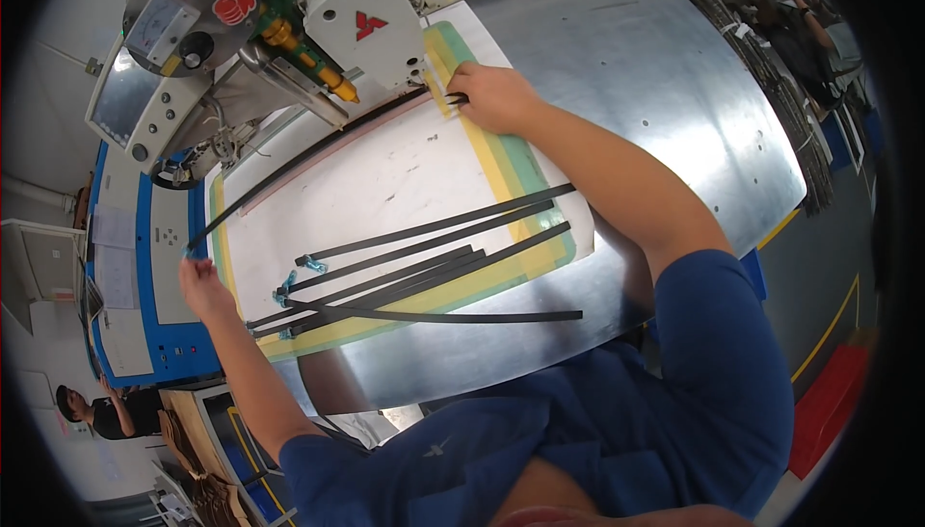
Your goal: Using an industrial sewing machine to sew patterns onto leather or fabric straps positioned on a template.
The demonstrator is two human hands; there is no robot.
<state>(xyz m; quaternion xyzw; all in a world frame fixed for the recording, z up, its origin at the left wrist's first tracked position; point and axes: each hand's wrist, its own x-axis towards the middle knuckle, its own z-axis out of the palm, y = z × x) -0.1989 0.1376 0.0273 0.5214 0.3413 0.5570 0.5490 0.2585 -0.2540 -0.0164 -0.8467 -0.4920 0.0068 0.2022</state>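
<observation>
A long black strip [279, 173] runs slantwise under the white machine head [364, 21]. Its near left end, with a bit of blue tape, is pinched in my left hand [204, 291]. My right hand [493, 98] is closed beside the machine head, over the yellow and green tape border of the white board [385, 171]. A small black piece [457, 98] pokes out of its fingers; whether it belongs to the strip I cannot tell. Several more black strips [424, 228] lie on the board's near part, some with blue tape on their left ends, one crossing the others.
A metal table [636, 65] surrounds the board on the right and front. On the left stand a blue machine cabinet [130, 276] and a control panel [135, 93]. A yellow-tipped nozzle [337, 84] hangs over the board. Another person [116, 411] is at the far left.
</observation>
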